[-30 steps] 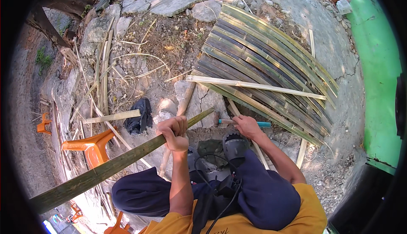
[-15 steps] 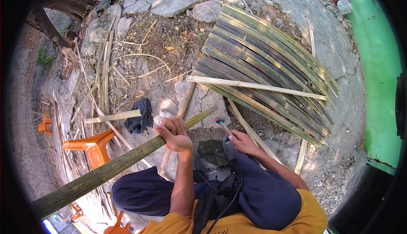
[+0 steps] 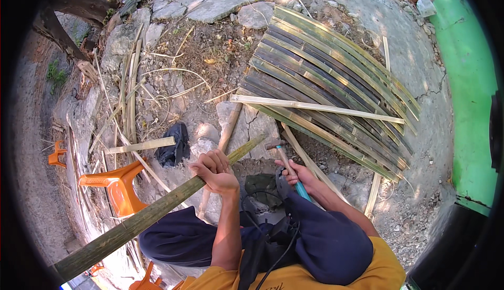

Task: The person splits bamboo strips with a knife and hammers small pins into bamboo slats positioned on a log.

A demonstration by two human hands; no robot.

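Note:
A long greenish bamboo piece (image 3: 131, 223) slants from the lower left up to the middle, its pointed far end in front of me. My left hand (image 3: 215, 172) is closed around it near that end. To the right, a hammer (image 3: 284, 158) with a dark head and a partly teal handle is in my right hand (image 3: 302, 177). Its head points up and away, a little to the right of the bamboo tip and apart from it. The handle's lower end reaches my right knee.
Split bamboo slats (image 3: 325, 90) lie fanned out at the far right, with a pale strip (image 3: 315, 105) across them. An orange plastic stool (image 3: 119, 187) lies at the left near a black plastic bag (image 3: 173, 145). A green wall (image 3: 464, 80) borders the right side.
The hammer has turned in my right hand, so its head and teal handle now show more. The bamboo's lower-left end has shifted slightly; my left hand keeps its grip.

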